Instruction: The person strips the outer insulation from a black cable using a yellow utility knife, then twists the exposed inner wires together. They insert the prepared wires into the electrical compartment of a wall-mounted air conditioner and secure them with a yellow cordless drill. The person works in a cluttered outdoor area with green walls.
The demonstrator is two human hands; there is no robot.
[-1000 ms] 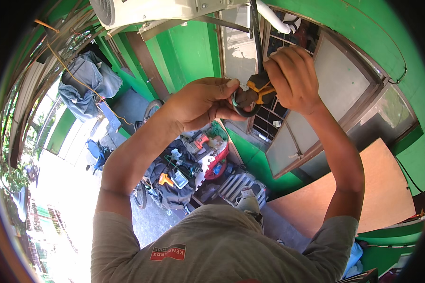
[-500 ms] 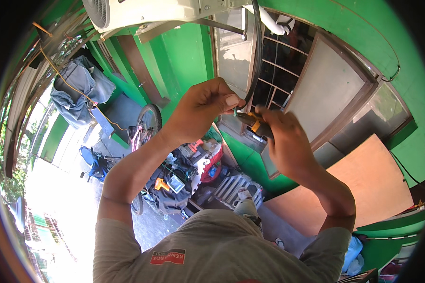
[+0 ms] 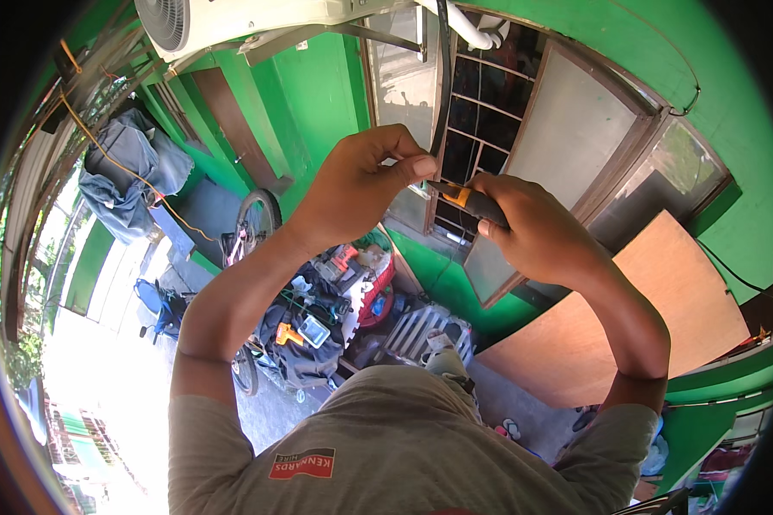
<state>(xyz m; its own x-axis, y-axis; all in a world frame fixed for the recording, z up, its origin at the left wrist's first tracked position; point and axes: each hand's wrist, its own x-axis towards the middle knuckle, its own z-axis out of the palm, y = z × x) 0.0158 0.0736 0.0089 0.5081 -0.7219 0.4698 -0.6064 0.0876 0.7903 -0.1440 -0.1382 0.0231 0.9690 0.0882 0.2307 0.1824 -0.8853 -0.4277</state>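
Note:
My left hand [image 3: 365, 184] is raised in front of me, thumb and forefinger pinched on the lower end of a black cable [image 3: 444, 94] that hangs from above. A small bit of green wire [image 3: 425, 184] shows just under the thumb. My right hand [image 3: 537, 227] is wrapped round the yellow-and-black handles of pliers [image 3: 468, 199]. Their dark jaws point left and sit right by the left fingertips. Whether the jaws touch the wire I cannot tell.
Overhead is an air-conditioner outdoor unit [image 3: 258, 21] on a bracket. A barred window with an open frosted pane [image 3: 575, 129] stands ahead. Below are a plywood sheet [image 3: 627, 318], a striped stool [image 3: 429, 335], a bicycle [image 3: 258, 219] and a heap of tools [image 3: 309, 322].
The pliers have turned so that their side faces me, and the right hand's back and thumb now show clearly. The left hand keeps its pinch. The whole view has shifted slightly.

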